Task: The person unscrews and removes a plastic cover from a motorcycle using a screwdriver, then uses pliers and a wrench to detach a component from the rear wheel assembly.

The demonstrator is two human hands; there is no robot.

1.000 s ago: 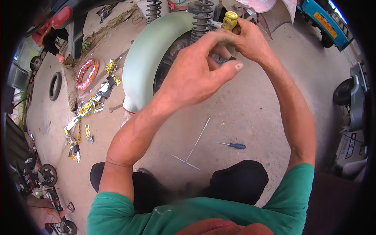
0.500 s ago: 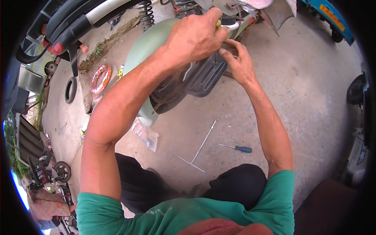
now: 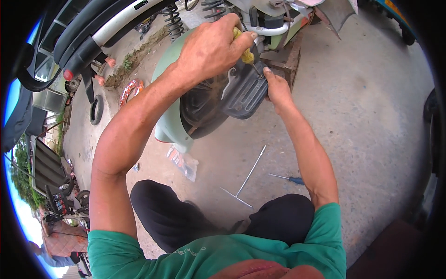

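My left hand [image 3: 209, 46] is wrapped round the yellow handle of a screwdriver [image 3: 247, 56]. Its shaft points down at the upper edge of a slotted black plastic plate [image 3: 249, 95], where the tip meets what looks like a screw. My right hand [image 3: 278, 90] pinches the plate's right edge, thumb on top near the screwdriver tip; its other fingers are mostly hidden behind. The plate sits on a dark mudguard [image 3: 203, 109] beneath the pale green body panel [image 3: 162, 123] of a scooter.
On the concrete floor lie a metal T-handle wrench [image 3: 251, 171], a blue-handled screwdriver [image 3: 296, 180] and a clear plastic packet [image 3: 186, 165]. A loose tyre [image 3: 96, 110] and an orange-wrapped ring [image 3: 132, 90] lie left. Coil springs [image 3: 173, 23] and a white tube [image 3: 274, 30] stand above.
My right hand has come down from beside the screwdriver's shaft to the plate's right edge. My left hand has shifted slightly left, still holding the screwdriver. The whole view has tilted a little.
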